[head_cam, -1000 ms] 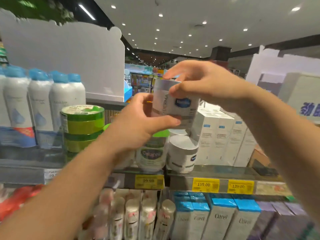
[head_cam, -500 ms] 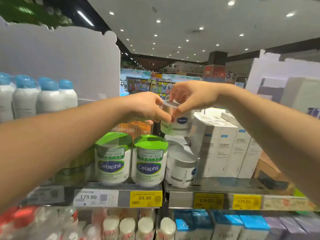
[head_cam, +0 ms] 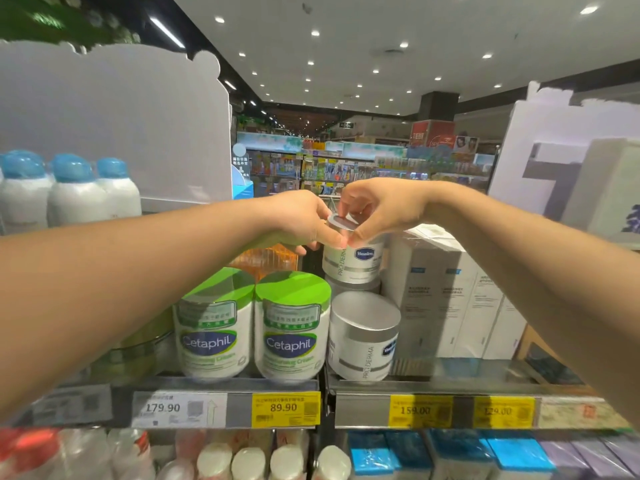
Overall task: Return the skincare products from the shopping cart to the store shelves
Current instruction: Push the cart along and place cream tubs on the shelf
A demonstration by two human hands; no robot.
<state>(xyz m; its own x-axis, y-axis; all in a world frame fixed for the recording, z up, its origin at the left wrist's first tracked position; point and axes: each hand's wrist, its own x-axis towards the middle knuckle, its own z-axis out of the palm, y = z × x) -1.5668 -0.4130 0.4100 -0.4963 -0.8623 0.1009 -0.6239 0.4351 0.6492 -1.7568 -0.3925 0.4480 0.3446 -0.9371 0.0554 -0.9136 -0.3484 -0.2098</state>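
Two bare arms reach forward over a store shelf (head_cam: pixel 433 384); both hands meet at a white Vaseline jar (head_cam: pixel 353 259) with a silver lid, held at the far middle of the shelf. The left hand (head_cam: pixel 294 221) curls its fingers round the jar's left upper edge; the right hand (head_cam: pixel 377 207) pinches the lid rim from above and the right, thumb and fingers bent. The jar sits on top of a second jar that is mostly hidden, behind a matching silver-lidded jar (head_cam: pixel 363 336) at the near edge. To the left stand two green-lidded Cetaphil tubs (head_cam: pixel 252 327); to the right, tall white boxes (head_cam: pixel 457 299); far left, white bottles with blue caps (head_cam: pixel 69 188). Yellow price tags (head_cam: pixel 285 408) line the shelf front; one reads 89.90.
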